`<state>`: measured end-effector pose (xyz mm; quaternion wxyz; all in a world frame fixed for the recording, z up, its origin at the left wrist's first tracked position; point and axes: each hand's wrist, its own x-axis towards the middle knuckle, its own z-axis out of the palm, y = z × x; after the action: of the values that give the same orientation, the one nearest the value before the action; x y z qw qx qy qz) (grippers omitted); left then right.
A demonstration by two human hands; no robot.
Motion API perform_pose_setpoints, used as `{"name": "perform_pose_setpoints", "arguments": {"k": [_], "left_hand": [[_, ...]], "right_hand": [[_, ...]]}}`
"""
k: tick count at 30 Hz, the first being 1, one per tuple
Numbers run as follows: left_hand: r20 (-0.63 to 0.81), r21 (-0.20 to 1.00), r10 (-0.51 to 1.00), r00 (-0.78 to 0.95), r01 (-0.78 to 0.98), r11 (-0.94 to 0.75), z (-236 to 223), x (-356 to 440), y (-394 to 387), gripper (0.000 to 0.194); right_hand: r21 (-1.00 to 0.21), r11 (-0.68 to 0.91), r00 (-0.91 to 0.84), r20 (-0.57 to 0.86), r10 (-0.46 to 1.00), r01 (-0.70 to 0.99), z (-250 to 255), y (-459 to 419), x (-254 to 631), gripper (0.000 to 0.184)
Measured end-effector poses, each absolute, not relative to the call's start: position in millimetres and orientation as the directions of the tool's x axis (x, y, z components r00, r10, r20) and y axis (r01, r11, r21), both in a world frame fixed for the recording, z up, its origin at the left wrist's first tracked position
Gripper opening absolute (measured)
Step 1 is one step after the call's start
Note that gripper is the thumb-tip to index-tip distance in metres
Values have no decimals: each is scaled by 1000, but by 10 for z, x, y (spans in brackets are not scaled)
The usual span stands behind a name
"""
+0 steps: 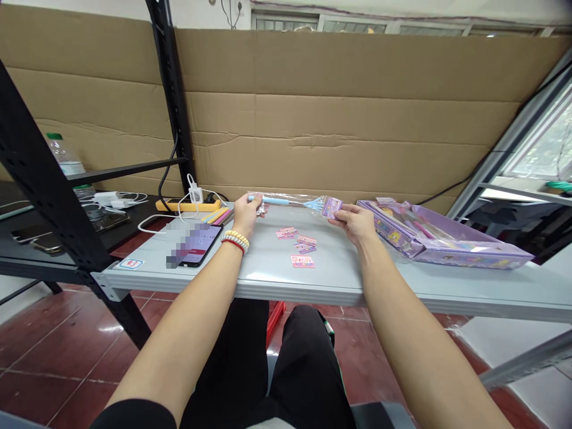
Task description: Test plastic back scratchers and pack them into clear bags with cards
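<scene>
Above the white table, my left hand (251,213) is closed on the handle end of a light blue tool (279,201). It has a thin shaft and a pronged, claw-like blue head, and lies inside a clear plastic bag (301,196). At the other end, my right hand (354,220) pinches a small purple printed card (331,207) against the bag's end. Whether that card is inside or outside the bag I cannot tell. Below the bag, several small pink printed cards (302,261) lie loose on the tabletop.
To the right stands a purple open box (473,252) with packaged items. On the left are a phone (203,244), colored pens (215,215) and a yellow power strip (205,206) with white cables. A black shelf post (172,89) rises beside them; cardboard (335,119) lines the back.
</scene>
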<state>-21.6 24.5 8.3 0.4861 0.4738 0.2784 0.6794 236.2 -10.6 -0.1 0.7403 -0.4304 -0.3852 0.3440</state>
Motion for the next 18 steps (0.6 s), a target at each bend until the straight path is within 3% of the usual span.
{"name": "perform_pose_setpoints", "arguments": {"k": [11, 15, 18], "left_hand": [[374, 852, 924, -79, -366, -376, 53, -229, 288, 22], [363, 859, 928, -80, -356, -367, 48, -228, 295, 21], [364, 859, 928, -86, -353, -370, 46, -227, 294, 19]], "right_hand": [[-912, 342, 456, 212, 865, -225, 18, -161, 2349, 34], [-919, 327, 354, 238, 905, -220, 48, -193, 2342, 33], [-902, 301, 252, 227, 941, -311, 81, -213, 2346, 24]]}}
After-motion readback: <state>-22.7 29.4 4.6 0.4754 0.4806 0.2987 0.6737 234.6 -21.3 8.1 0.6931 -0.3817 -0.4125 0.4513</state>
